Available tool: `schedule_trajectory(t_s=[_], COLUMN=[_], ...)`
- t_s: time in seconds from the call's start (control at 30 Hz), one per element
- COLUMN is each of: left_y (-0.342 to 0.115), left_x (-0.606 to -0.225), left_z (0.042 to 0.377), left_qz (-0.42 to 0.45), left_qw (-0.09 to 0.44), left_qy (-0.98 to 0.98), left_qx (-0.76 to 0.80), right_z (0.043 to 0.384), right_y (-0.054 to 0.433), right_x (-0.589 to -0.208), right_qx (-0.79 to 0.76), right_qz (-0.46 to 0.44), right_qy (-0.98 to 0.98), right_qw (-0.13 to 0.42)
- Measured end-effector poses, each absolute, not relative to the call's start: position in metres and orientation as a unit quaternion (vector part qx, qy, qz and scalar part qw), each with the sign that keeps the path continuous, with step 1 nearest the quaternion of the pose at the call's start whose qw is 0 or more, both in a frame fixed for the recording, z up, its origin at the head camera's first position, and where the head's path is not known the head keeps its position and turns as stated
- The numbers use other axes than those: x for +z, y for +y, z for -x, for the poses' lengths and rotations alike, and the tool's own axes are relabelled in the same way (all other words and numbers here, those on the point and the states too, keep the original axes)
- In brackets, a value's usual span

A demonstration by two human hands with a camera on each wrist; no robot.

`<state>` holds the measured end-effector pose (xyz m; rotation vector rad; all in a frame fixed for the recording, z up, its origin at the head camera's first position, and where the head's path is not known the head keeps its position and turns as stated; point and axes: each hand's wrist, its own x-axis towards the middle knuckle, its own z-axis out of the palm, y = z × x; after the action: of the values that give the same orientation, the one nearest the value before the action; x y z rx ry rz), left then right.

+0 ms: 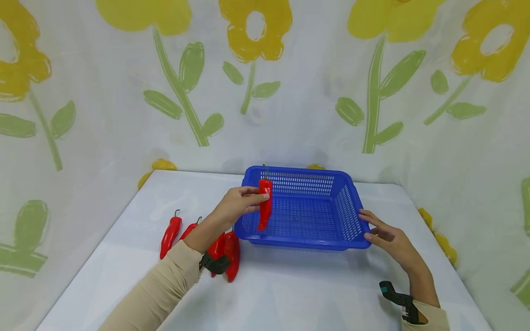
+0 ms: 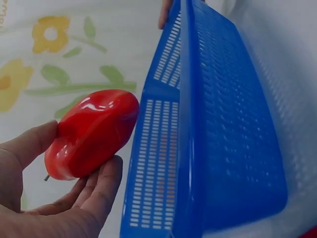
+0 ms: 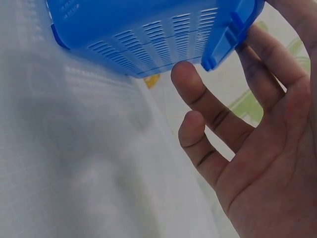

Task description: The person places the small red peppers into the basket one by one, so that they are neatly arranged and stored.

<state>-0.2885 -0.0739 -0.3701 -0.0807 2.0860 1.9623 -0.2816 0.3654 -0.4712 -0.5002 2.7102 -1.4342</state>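
My left hand (image 1: 238, 204) pinches a red pepper (image 1: 265, 207) between thumb and fingers, its green stem upward, over the left part of a blue plastic basket (image 1: 298, 241). In the left wrist view the glossy pepper (image 2: 94, 131) shows beside the slotted basket wall (image 2: 153, 163). At the basket's right front corner my right hand (image 1: 389, 236) grips the rim with thumb and fingertips. The right wrist view shows that hand (image 3: 267, 144) at the basket corner (image 3: 233, 34), with two fingers spread below the rim.
Several more red peppers (image 1: 170, 234) lie on the white table (image 1: 290, 294) left of the basket, some partly hidden behind my left forearm. A flower-printed cloth (image 1: 298, 101) hangs behind and around the table.
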Motion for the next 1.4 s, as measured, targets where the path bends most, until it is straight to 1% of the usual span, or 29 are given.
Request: schedule_trajectory(t_s=[0.33,0.57,0.73,1.03,1.27,1.4], left_y=[-0.044,-0.025,-0.010,0.005,0.018,0.027], left_x=[-0.364,-0.370,-0.375,-0.376,-0.378,-0.383], left_z=[0.318,0.335,0.345,0.354,0.360,0.363], left_qz=[0.017,0.013,0.018,0.014,0.021,0.013], left_qw=[0.154,0.194,0.205,0.227,0.226,0.240], left_qy=[0.702,0.675,0.674,0.674,0.684,0.680], left_qx=[0.695,0.711,0.709,0.703,0.693,0.693], right_z=[0.289,0.289,0.289,0.287,0.288,0.288], right_y=[0.365,0.368,0.371,0.371,0.373,0.372], right_x=[-0.470,-0.471,-0.468,-0.474,-0.479,-0.479], right_qx=[-0.456,-0.462,-0.469,-0.481,-0.492,-0.499], right_qz=[0.166,0.165,0.168,0.166,0.173,0.173], right_qy=[0.874,0.871,0.867,0.860,0.853,0.849], right_qw=[0.013,0.022,0.022,0.026,0.025,0.026])
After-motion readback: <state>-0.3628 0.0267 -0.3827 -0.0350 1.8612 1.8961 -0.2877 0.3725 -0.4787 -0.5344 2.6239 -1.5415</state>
